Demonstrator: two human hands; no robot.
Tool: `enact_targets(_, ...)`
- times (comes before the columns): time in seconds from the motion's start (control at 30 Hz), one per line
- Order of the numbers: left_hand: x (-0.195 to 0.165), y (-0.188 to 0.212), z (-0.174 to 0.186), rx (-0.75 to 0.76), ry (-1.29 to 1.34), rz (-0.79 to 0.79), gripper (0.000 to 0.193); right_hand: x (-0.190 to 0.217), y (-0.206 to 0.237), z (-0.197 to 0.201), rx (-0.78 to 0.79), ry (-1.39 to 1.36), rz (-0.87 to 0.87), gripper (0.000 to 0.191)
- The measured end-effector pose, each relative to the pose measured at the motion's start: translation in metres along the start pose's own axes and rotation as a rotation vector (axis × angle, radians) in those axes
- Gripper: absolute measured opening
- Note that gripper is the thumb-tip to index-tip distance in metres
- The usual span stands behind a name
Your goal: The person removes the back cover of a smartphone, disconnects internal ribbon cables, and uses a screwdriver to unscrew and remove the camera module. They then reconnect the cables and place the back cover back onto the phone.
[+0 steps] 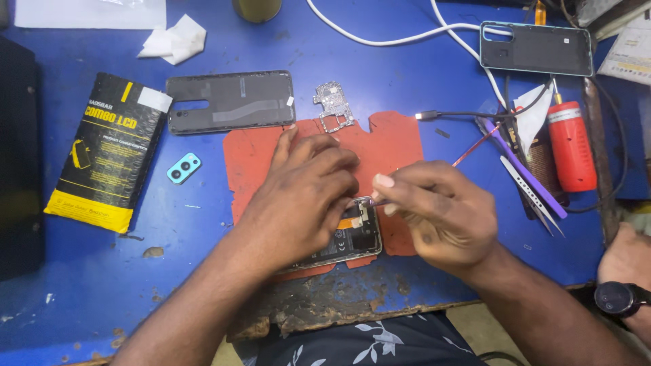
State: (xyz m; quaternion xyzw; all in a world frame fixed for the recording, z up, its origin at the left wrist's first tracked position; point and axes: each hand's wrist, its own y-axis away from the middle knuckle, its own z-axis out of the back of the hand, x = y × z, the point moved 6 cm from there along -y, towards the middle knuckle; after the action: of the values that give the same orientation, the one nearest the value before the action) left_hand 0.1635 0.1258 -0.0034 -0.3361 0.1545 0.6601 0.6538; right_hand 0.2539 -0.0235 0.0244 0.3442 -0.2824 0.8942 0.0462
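Both hands work over an opened phone (352,237) lying on a red mat (393,146) at the near edge of the blue table (203,230): the left hand (302,196) lies flat on it with fingers together, pressing it down, while the right hand (437,213) has its fingers pinched on a thin red-handled tool (475,148) whose tip meets the phone's top end. Farther back lie a bare circuit board (333,105), a dark back cover (230,102), and a black-and-yellow parts pouch (112,152), its contents hidden.

Matt blue painted table (407,81) with chipped, rough wooden front edge, matt red rubber mat (393,146), glossy black plastic pouch (108,152), bare metal circuit board (332,105), crumpled white paper tissue (174,38), glossy red plastic bottle (571,146)
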Motion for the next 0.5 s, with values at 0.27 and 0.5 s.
enact_targets(0.27, -0.007, -0.001, -0.014, 0.014, 0.047, -0.059, 0.016, -0.002, 0.007, 0.01, -0.126, -0.02, -0.069, 0.046)
enact_targets(0.5, 0.013, 0.004, 0.009, -0.115, -0.222, 0.027, 0.009, -0.006, 0.005, 0.007, -0.088, 0.037, -0.085, 0.049)
